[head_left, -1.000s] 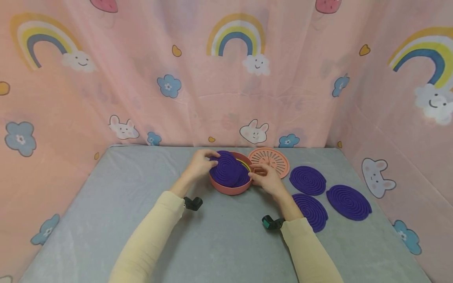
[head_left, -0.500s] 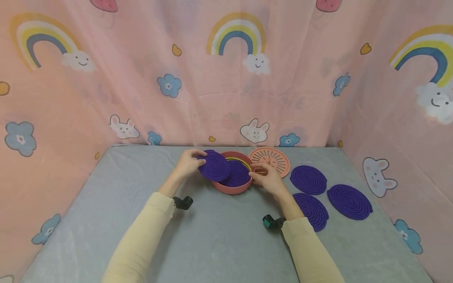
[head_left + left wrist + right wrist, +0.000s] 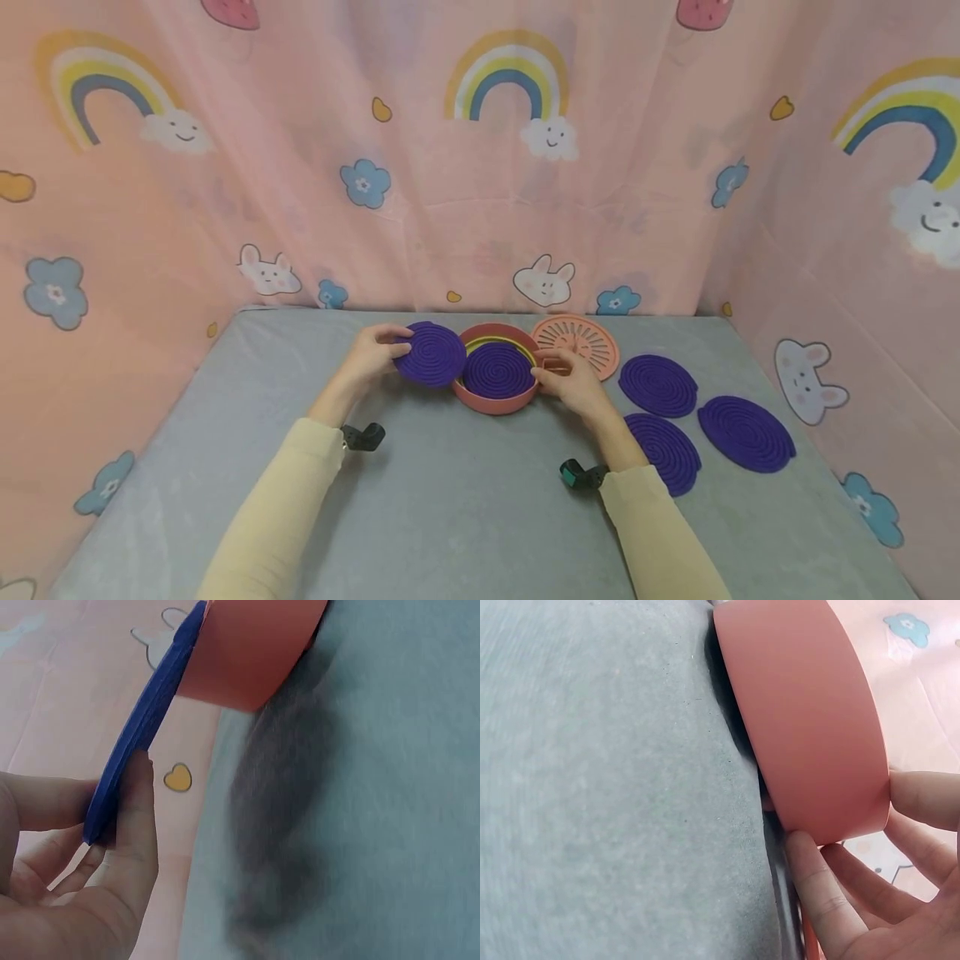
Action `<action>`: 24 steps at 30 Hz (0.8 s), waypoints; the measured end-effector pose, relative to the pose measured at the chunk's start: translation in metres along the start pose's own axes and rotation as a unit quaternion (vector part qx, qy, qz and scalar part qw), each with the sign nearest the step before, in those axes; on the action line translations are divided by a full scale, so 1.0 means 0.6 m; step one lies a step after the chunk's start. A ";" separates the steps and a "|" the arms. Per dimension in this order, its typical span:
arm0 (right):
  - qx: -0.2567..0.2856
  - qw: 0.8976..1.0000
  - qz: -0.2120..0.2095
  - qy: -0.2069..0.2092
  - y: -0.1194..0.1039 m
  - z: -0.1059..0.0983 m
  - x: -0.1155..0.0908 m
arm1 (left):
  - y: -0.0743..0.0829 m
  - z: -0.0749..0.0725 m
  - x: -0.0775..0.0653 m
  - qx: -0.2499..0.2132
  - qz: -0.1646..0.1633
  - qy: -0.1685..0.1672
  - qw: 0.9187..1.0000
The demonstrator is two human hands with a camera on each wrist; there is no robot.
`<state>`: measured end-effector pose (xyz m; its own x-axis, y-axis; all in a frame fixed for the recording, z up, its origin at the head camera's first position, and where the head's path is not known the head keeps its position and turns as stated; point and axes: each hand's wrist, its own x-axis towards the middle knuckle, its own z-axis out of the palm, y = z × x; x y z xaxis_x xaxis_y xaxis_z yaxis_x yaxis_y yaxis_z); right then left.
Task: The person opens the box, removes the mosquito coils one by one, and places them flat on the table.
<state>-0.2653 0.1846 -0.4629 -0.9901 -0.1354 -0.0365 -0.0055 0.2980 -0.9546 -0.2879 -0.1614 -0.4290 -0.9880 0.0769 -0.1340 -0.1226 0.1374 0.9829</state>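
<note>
1. Coil (image 3: 430,354) hangs off the table (image 3: 465,500), just right of the left hand (image 3: 372,350), whose digits pinch its outer edge from both faces.
2. Its far edge overlaps the left side of the box (image 3: 495,407) in the head view; whether the two touch, I cannot tell.
3. Edge-on in the left wrist view, it looks thin and straight with no sag, so I judge it light and fairly stiff.
4. The grooved face should give fair grip; the spiral may spring or snap apart if bent, so a flat pinch over several outer turns seems safest.
5. The right hand (image 3: 567,379) grips the box's right side, digits at the upper rim and low on the wall.
6. That wall looks smooth and rigid, perhaps a little slippery; the rim is probably the surest hold.
7. Between the hands, a second coil (image 3: 498,371) lies inside the box; a fingertip at its edge would likely lift it.
8. Beyond the right hand lies the slotted lid (image 3: 576,340); to its right, three loose coils (image 3: 658,385).
</note>
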 end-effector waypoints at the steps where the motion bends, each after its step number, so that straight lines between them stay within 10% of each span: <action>1: -0.002 1.000 0.001 0.000 0.001 -0.001 0.000 | -0.002 -0.004 0.000 -0.002 -0.001 0.001 1.000; 24: -0.003 1.000 -0.001 0.004 0.004 -0.001 0.001 | -0.054 -0.127 -0.035 0.039 -0.046 0.064 0.996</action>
<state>-0.2662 0.1857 -0.4651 -0.9911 -0.1290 -0.0328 -0.0078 0.3026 -0.9531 -0.2701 -0.2427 -0.4485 -0.9773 -0.0650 -0.2017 -0.2111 0.2151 0.9535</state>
